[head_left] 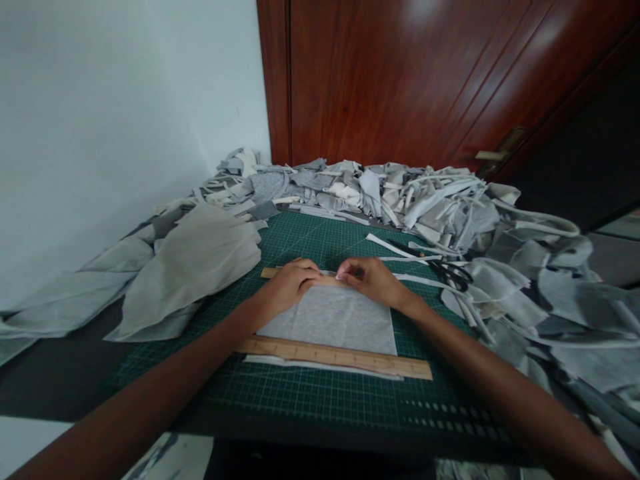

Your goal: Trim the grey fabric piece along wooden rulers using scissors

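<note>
A piece of light grey fabric (333, 317) lies on the green cutting mat (310, 397). Across its far edge runs a wooden ruler (270, 273), partly covered by my hands. My left hand (293, 281) is closed over the ruler and the fabric's far edge, thumb on the near side. Close beside it, my right hand (371, 279) pinches the fabric's far edge; a small pale bit shows at the fingertips. A second wooden ruler (340, 355) lies across the fabric's near edge, with a whitish folded edge showing just below it.
Heaped fabric scraps (345, 187) line the back of the table and spread down the right. Black-handled scissors (450, 273) lie among pale strips right of my right hand. A large pale cloth piece (193, 260) lies at left. Behind stand a white wall and a brown door (380, 87).
</note>
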Demonstrator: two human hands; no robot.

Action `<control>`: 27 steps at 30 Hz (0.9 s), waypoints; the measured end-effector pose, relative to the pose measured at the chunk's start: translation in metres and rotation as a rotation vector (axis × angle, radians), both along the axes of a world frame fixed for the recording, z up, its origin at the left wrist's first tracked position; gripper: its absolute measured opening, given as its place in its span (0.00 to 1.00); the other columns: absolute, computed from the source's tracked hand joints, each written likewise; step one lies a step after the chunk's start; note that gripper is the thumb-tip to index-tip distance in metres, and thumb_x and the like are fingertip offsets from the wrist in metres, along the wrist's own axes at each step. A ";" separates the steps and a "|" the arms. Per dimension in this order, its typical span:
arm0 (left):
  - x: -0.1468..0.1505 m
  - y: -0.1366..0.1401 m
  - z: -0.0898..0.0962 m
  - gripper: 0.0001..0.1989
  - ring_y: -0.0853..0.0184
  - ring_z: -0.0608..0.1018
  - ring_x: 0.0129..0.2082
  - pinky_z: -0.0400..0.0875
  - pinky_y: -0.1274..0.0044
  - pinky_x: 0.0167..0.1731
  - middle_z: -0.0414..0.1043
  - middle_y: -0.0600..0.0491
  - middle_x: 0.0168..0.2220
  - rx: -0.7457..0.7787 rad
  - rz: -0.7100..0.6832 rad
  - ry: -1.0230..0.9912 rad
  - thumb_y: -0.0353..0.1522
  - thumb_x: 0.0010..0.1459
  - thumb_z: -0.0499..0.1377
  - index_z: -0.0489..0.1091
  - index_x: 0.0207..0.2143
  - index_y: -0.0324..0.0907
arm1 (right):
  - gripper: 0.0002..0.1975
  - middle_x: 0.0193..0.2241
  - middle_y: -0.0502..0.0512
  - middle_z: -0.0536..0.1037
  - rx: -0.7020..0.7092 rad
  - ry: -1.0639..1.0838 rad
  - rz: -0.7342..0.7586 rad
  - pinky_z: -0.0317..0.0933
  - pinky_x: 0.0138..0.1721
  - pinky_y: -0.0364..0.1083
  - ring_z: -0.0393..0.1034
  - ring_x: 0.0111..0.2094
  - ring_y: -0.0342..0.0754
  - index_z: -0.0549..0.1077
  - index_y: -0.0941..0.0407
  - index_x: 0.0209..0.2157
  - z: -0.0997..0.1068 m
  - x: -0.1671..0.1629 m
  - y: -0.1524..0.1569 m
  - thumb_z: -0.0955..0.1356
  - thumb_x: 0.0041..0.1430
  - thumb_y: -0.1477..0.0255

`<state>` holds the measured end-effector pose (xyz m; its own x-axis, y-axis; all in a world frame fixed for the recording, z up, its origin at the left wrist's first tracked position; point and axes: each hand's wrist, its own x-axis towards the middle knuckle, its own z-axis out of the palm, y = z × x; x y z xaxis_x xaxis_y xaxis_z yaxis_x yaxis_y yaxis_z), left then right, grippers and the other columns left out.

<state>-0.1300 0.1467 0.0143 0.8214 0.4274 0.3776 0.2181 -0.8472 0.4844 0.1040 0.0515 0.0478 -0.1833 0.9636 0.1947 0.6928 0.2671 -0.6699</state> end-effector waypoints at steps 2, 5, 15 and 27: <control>-0.001 0.001 0.001 0.12 0.63 0.79 0.45 0.72 0.68 0.50 0.80 0.50 0.42 -0.014 0.006 0.005 0.23 0.64 0.58 0.80 0.41 0.44 | 0.06 0.34 0.51 0.84 0.004 -0.028 -0.012 0.63 0.34 0.42 0.75 0.32 0.43 0.81 0.55 0.38 0.000 -0.007 0.009 0.69 0.65 0.73; -0.001 0.001 0.003 0.12 0.64 0.80 0.43 0.72 0.70 0.50 0.81 0.52 0.38 -0.049 0.032 0.011 0.23 0.63 0.59 0.80 0.40 0.44 | 0.07 0.32 0.51 0.84 0.027 -0.113 -0.040 0.62 0.33 0.42 0.75 0.30 0.43 0.82 0.55 0.36 -0.001 -0.014 0.020 0.69 0.63 0.75; 0.000 0.000 0.001 0.16 0.62 0.79 0.45 0.72 0.68 0.51 0.82 0.52 0.43 -0.011 0.043 0.043 0.21 0.63 0.59 0.81 0.46 0.45 | 0.08 0.36 0.52 0.85 0.079 -0.325 -0.028 0.62 0.36 0.43 0.77 0.33 0.45 0.83 0.53 0.38 0.002 -0.024 0.024 0.70 0.62 0.76; 0.003 0.000 -0.001 0.13 0.63 0.79 0.42 0.72 0.71 0.48 0.81 0.51 0.40 0.042 0.060 0.082 0.21 0.63 0.60 0.82 0.41 0.43 | 0.09 0.37 0.54 0.81 0.030 -0.632 0.003 0.52 0.34 0.43 0.72 0.37 0.45 0.82 0.54 0.36 0.019 -0.017 0.016 0.68 0.66 0.75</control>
